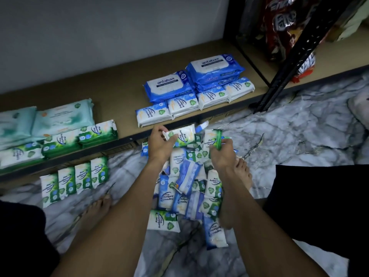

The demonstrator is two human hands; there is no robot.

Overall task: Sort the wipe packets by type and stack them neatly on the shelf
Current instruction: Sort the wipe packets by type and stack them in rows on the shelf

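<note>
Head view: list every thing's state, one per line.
Left grip: holds first Pine packet.
Right grip: holds second Pine packet, upright.
Floor pile: mixed, unsorted.
Floor row: four green packets, side by side.
Fragrance row: lined along the shelf front.
antabax packs: stacked on shelf.

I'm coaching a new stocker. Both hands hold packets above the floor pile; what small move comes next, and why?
Probably move both left onto the green Pine stack on the shelf: the left hand and right hand each grip a Pine Antibacterial packet, and the blue fragrance-free packets sit apart further right.
</note>
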